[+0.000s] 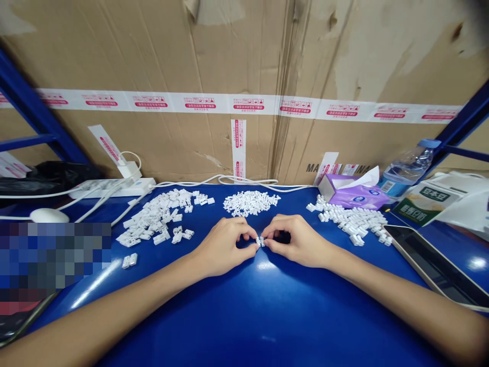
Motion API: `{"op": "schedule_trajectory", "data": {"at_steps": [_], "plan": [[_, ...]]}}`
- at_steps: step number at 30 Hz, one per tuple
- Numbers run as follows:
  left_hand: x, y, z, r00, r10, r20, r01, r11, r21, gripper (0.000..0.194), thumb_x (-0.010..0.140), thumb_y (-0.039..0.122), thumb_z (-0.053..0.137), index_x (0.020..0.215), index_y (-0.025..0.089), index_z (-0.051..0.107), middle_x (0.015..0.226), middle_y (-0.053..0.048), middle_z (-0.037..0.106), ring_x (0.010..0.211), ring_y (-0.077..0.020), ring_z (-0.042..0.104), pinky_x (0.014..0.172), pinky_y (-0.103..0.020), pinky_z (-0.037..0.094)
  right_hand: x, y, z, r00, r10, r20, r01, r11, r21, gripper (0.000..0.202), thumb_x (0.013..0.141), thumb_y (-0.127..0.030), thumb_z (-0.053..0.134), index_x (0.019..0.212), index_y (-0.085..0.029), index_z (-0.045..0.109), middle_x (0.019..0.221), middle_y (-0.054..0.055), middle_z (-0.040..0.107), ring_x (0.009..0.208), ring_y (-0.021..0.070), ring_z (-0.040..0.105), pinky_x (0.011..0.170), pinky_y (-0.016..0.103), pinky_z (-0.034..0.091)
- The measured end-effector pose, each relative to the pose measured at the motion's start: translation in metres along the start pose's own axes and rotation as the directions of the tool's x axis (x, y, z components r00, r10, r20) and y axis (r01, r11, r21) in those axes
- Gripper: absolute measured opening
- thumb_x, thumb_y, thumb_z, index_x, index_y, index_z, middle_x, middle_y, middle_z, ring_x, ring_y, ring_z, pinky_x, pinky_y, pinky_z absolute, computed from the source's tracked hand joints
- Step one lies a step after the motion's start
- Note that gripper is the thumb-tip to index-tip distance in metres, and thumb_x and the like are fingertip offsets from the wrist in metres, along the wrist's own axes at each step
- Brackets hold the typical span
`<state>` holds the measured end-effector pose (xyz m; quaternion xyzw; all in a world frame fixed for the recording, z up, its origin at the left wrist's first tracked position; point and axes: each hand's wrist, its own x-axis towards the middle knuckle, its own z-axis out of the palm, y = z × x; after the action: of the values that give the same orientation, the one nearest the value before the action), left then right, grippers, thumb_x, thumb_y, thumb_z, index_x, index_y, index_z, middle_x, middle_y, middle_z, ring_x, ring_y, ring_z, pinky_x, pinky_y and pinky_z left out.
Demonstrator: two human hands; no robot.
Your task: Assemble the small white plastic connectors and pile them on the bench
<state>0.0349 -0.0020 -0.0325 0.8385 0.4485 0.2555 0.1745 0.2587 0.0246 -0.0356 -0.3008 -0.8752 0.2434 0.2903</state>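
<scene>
At the middle of the blue table, my left hand and my right hand meet with fingertips pinched around a small white plastic piece. The left thumb and forefinger grip its left side, the right ones its right side. Fingertips cover much of it, so its exact kind is unclear. Just behind the hands lies a heap of tiny white parts. To the left spreads a pile of larger white plastic pieces, with a pair of them apart nearer me. White blocky pieces are gathered at the right.
A purple tissue pack, a water bottle and a green-and-white carton stand at the right. A tablet-like device lies beside my right forearm. A power strip with cables sits back left, before a cardboard wall.
</scene>
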Motion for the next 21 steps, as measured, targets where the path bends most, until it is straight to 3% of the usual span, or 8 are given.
{"op": "schedule_trajectory", "data": {"at_steps": [13,21], "plan": [[-0.001,0.0,0.0,1.0,0.007,-0.018,-0.007,1.0,-0.001,0.012,0.086,0.027,0.069,0.093,0.022,0.078,0.083,-0.001,0.066,0.072,-0.0161,0.059,0.069,-0.031,0.044,-0.001,0.001,-0.002,0.999,-0.017,-0.029,0.017,1.0,-0.018,0.011,0.087,-0.02,0.069,0.094,-0.019,0.076,0.081,0.003,0.072,0.074,0.0152,0.065,0.071,0.029,0.052],[0.0,-0.003,-0.001,0.999,0.002,-0.041,-0.005,0.998,-0.065,0.02,0.086,0.03,0.073,0.102,0.02,0.079,0.084,-0.001,0.065,0.071,-0.016,0.06,0.071,-0.032,0.047,-0.003,0.013,-0.016,0.99,-0.108,-0.089,0.072,0.94,-0.335,0.027,0.094,-0.022,0.059,0.117,-0.014,0.071,0.111,0.013,0.073,0.106,0.0261,0.063,0.096,0.048,0.053]]}}
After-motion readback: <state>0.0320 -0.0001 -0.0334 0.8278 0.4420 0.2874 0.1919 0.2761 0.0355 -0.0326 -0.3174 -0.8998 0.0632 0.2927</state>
